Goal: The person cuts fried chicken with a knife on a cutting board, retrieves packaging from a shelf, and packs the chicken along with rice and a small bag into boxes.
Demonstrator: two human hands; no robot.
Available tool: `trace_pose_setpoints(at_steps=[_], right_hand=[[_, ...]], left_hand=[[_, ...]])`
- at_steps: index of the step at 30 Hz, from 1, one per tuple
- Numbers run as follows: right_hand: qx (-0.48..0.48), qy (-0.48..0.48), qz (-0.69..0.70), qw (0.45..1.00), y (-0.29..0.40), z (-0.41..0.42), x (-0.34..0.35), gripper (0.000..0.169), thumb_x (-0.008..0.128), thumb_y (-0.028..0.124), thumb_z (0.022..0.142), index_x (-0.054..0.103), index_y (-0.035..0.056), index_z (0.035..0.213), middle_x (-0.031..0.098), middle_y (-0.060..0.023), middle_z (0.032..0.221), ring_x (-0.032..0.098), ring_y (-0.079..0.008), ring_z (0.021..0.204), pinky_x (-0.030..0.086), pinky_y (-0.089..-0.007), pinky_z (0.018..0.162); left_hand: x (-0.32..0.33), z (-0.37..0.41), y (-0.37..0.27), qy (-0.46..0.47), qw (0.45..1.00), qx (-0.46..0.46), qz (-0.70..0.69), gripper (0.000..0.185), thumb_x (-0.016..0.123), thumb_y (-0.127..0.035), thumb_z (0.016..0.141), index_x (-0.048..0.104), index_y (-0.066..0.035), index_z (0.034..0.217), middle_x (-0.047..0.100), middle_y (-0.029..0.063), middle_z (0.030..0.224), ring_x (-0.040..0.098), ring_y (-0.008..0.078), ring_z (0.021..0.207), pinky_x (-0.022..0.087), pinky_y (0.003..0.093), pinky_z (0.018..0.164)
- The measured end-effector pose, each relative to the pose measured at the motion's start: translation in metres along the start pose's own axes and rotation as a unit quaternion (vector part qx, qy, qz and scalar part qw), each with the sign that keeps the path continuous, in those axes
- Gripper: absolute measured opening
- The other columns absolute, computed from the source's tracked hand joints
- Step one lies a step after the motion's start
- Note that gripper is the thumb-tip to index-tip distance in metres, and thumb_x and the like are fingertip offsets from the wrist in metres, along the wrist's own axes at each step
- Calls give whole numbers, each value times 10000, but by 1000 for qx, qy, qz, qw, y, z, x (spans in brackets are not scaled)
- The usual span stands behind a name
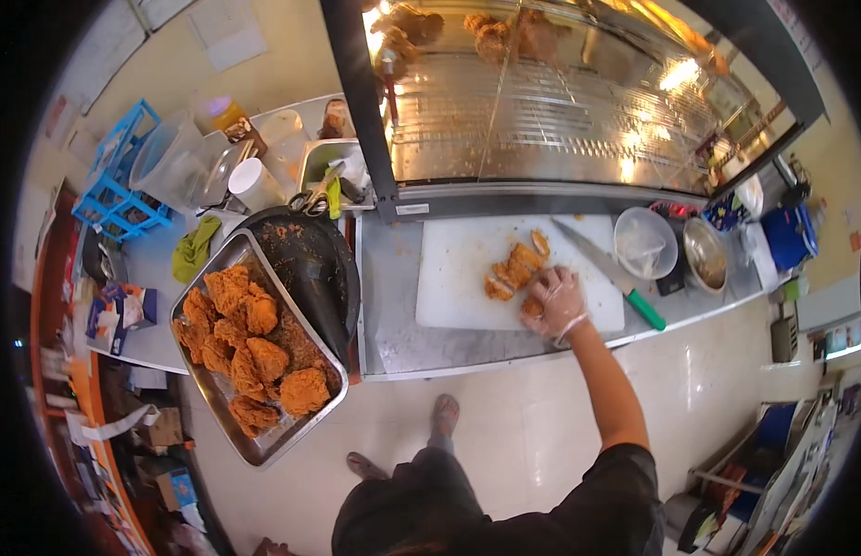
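Observation:
My right hand (pixel 557 304), in a clear plastic glove, reaches down onto a white cutting board (pixel 451 278). A small piece of fried chicken (pixel 532 306) sits between its thumb and fingers. Just left of the fingertips lies a row of sliced fried chicken (pixel 519 265), with one slice (pixel 539 242) apart at the top. A knife with a green handle (pixel 644 308) rests across the board's right side, its blade pointing up and left. My left hand is out of view.
A metal tray (pixel 264 455) of fried chicken pieces juts past the counter at left, over a black pan (pixel 340 278). Scissors (pixel 318 198) lie near a steel container. A glass warming cabinet (pixel 514 187) stands behind the board. Right are a plastic bowl (pixel 639 233) and a metal bowl (pixel 705 254).

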State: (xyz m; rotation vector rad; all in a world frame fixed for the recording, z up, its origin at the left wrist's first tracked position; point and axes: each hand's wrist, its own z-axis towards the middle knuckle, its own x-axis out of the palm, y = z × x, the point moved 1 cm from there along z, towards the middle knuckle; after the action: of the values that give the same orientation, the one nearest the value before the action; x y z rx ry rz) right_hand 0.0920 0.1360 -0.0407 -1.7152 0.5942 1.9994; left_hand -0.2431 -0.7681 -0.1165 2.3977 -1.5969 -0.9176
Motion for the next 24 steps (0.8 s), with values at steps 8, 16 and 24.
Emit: trace_pose_setpoints(at_steps=[8, 16, 24], right_hand=[[8, -153, 19, 988, 13, 17, -4, 340, 725, 314, 607, 622, 90, 841, 617, -132, 856, 585, -353, 821, 471, -483, 723], [315, -352, 195, 860, -56, -14, 51, 201, 593, 268, 917, 574, 71, 950, 583, -63, 806, 555, -193, 677, 451, -305, 601], [34, -227, 662, 713, 237, 152, -175, 284, 605, 315, 930, 601, 53, 1042, 590, -37, 946, 563, -140, 858, 455, -272, 764]], left_hand=[[36, -11, -83, -77, 878, -43, -471, 380, 610, -282, 903, 614, -42, 1198, 635, 148, 1128, 607, 327, 1008, 512, 452, 863], [-15, 9, -62, -209, 725, -327, -570, 545, 726, -263, 799, 569, 6, 1246, 610, 237, 1204, 560, 397, 1157, 456, 460, 1006], [-213, 101, 152, -533, 570, -198, -593, 279, 681, -131, 841, 639, -27, 1096, 633, 183, 1114, 630, 375, 959, 543, 403, 797]])
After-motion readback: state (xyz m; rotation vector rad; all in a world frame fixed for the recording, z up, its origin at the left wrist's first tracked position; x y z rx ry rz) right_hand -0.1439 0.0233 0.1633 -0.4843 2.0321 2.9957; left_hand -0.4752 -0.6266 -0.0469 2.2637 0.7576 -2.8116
